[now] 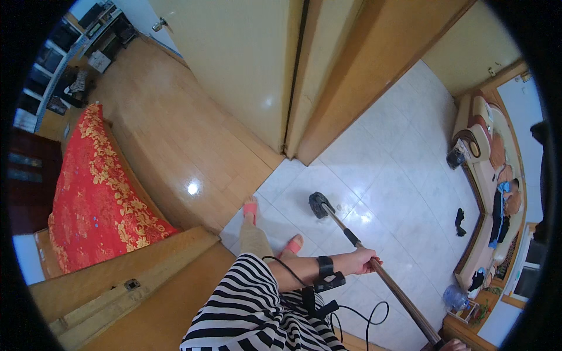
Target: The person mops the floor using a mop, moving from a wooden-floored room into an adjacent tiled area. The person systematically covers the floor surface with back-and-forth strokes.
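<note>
A mop with a brown metallic pole [406, 295] slants across the right half of the view. My left hand [365, 261] is closed around the middle of that pole, with a black strap and device [327, 274] worn on the wrist. At the bottom edge, my right hand [455, 345] is partly cut off and grips the pole's upper end. The dark grey mop head [318, 204] rests on the white tile floor [382, 184], ahead of my feet in pink slippers [250, 209].
A door frame [342, 87] and an open door [232, 66] stand ahead. Left is wood flooring [162, 114] and a bed with a red cover [96, 193]. Right are a sofa [483, 175] with a person [498, 215], black shoes [459, 223], a bin [456, 155] and a water bottle [455, 297]. A black cable [368, 322] dangles beside me.
</note>
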Demonstrator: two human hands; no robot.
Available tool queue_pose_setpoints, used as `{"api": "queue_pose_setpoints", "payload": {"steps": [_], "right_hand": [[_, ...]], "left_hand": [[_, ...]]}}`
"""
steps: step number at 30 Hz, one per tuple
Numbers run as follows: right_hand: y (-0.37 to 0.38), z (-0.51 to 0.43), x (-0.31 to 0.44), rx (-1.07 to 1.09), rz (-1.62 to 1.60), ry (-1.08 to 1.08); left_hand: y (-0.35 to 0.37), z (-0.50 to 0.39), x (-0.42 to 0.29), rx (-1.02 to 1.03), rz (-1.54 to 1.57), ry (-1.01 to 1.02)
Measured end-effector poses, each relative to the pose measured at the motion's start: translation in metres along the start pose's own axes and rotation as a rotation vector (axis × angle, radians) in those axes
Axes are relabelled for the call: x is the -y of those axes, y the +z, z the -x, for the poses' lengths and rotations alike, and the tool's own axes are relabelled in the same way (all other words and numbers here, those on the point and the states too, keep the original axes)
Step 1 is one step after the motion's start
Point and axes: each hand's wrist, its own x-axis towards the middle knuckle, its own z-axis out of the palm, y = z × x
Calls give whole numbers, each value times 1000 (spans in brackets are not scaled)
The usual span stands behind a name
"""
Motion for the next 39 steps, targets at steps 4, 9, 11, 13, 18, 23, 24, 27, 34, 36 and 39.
{"api": "queue_pose_setpoints", "payload": {"steps": [4, 9, 11, 13, 18, 23, 24, 27, 34, 36, 39], "right_hand": [[-8, 21, -16, -236, 314, 60], [48, 24, -118, 139, 1148, 735], [120, 47, -236, 399, 355, 652], [180, 56, -291, 675, 195, 807], [329, 28, -397, 1131, 252, 507], [466, 14, -456, 1177, 119, 595], [482, 16, -462, 1144, 100, 581], [506, 31, -467, 965, -4, 536], [476, 54, -420, 538, -314, 461], [440, 47, -395, 658, -300, 385], [365, 34, -349, 739, -265, 355]], "left_hand": [[-24, 22, -47, 16, 38, 136], [-119, 35, -181, -210, -1, 454], [-188, 58, -245, -249, -91, 645], [-257, 86, -308, -101, 242, 604], [-383, 155, -460, -130, 390, 756], [-427, 246, -546, -628, 171, 1258], [-430, 265, -553, -695, 150, 1312], [-439, 301, -551, -723, 95, 1043], [-438, 292, -470, -1020, -1362, 1377], [-417, 270, -432, -1164, -1849, 1478], [-375, 234, -371, -899, -1793, 1267]]}}
